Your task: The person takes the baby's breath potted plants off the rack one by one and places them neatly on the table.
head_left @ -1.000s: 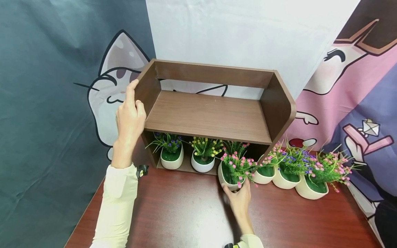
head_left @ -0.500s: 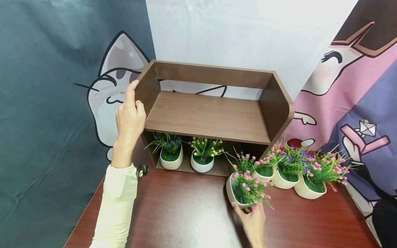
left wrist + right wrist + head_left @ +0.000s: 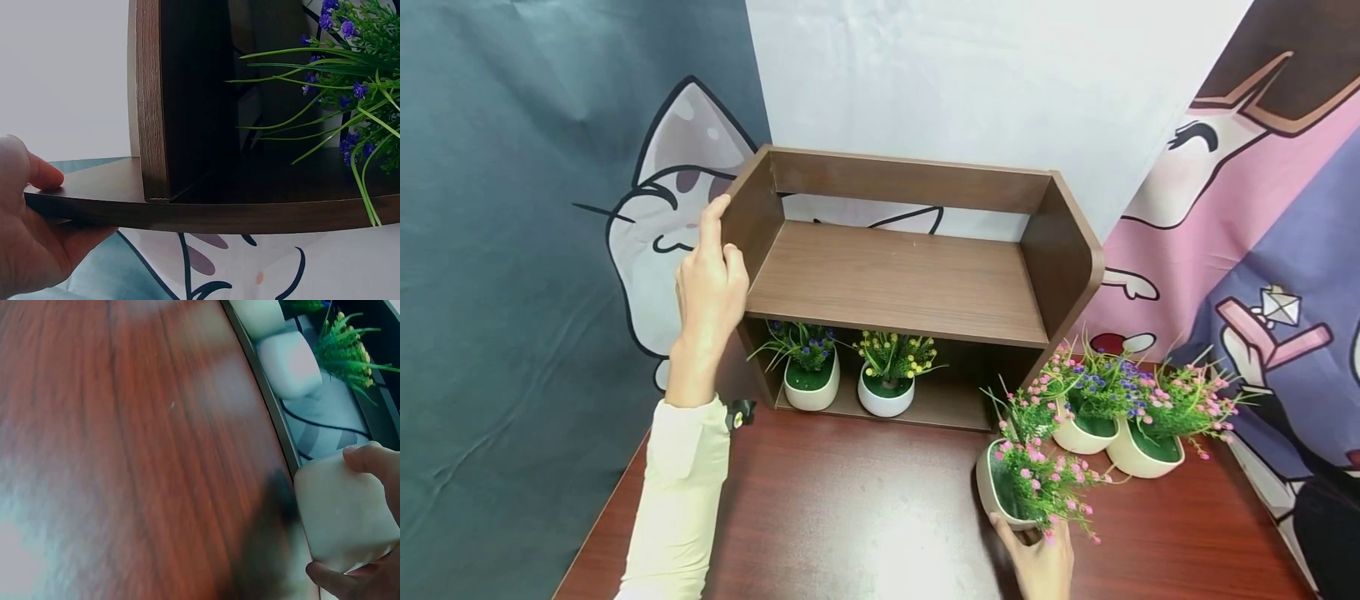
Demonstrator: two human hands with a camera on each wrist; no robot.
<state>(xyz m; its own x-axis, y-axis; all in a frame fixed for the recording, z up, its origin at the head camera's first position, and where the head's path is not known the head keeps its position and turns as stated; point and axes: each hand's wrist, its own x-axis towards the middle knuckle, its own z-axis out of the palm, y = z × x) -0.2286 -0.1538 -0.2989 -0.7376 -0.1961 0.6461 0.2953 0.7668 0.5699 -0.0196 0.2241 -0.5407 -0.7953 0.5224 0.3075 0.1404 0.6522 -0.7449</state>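
My left hand (image 3: 709,287) grips the left side panel of a brown wooden shelf (image 3: 895,279). In the left wrist view the thumb lies on one face of that panel (image 3: 112,181) and fingers are on the other. My right hand (image 3: 1045,562) holds a cream flowerpot (image 3: 989,487) with pink artificial flowers (image 3: 1045,475) above the table, in front of the shelf's right end. In the right wrist view its thumb and a finger span the pot (image 3: 344,506). The pot tilts; its foliage hides part of the hand.
On the lower shelf stand a potted plant with blue-purple flowers (image 3: 811,387) and one with yellow flowers (image 3: 886,400). Right of the shelf, a purple-flowered pot (image 3: 1082,435) and a pink-flowered pot (image 3: 1150,458) stand on the reddish table (image 3: 835,508). Printed cloth hangs behind.
My right hand has drawn the pink-flowered pot out of the lower shelf, toward the front right. The left hand keeps its hold on the side panel.
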